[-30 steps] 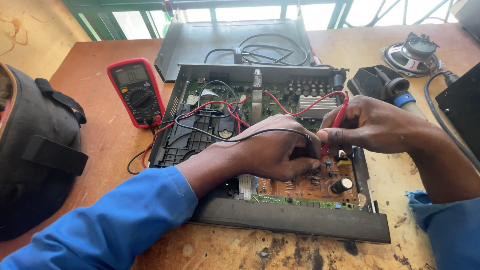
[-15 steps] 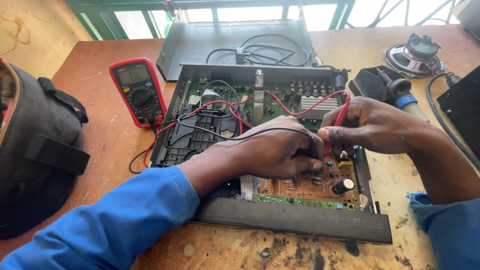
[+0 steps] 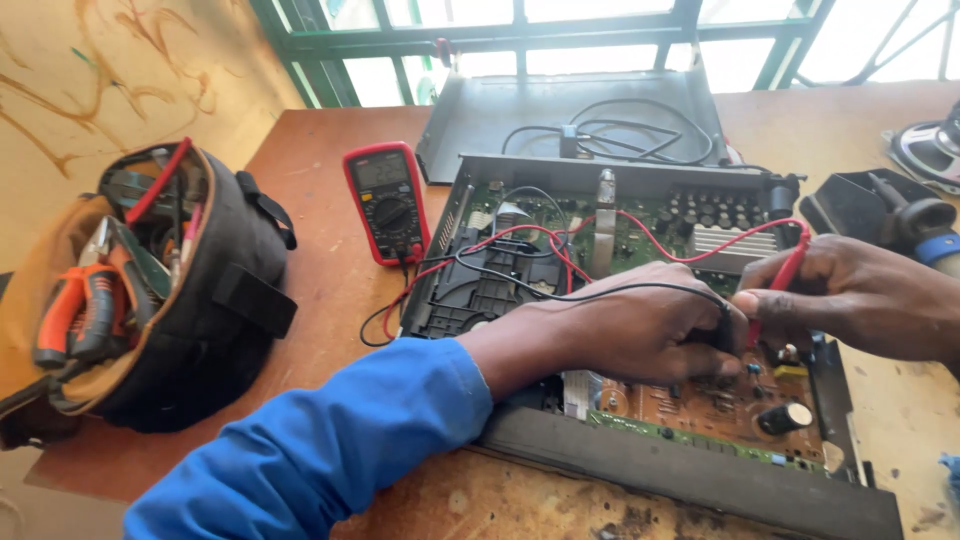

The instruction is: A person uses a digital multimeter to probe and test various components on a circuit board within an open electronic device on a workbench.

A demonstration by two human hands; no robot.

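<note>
Left arm: comes in from the lower left in a blue sleeve, forearm bare from the cuff to the wrist.
Left hand (image 3: 640, 325): palm down, back of the hand up, fingers curled under and closed in a pinching grip; fingertips hidden beneath the hand.
Right arm: enters from the right edge, forearm bare, only partly in view.
Right hand (image 3: 850, 295): palm down, thumb and forefinger pinched together at the tip.
Spacing: the two hands' fingertips sit just beside each other, nearly touching.
</note>
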